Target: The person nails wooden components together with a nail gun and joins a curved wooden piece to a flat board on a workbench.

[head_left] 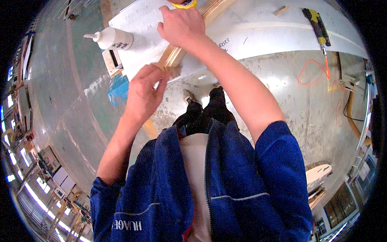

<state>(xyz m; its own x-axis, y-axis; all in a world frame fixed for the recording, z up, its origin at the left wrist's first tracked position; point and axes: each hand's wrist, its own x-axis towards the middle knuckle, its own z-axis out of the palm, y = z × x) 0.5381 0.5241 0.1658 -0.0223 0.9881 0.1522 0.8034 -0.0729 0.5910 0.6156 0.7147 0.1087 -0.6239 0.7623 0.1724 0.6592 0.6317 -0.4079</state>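
Wood strip (pixel 173 55) is laid across the white surface (pixel 266 38), upper middle of the frame; long axis slanted from upper right down to lower left, lower end at the surface's near edge.

Left grip (pixel 146 92) is set at that lower end — closed narrow, a slim white item (pixel 156 85) pinched between thumb and fingers; pen-like, but too little of it is exposed to be sure. From this grip the strip is run up and to the right.

Right grip (pixel 183 27) is placed over the strip farther up, forearm brought in from the lower right. Thumb and one finger are spread toward the left; the rest are hidden, so whether anything is held cannot be told. A yellow item (pixel 185 4) is cut off by the top edge just beyond this grip — contact unclear.

Lower end: left nearer. Upper stretch: right nearer.

White squeeze bottle (pixel 117 39) is stood upper left; yellow-and-black power tool (pixel 316 25) and small wood offcut (pixel 281 10) are laid upper right, well apart from both grips.
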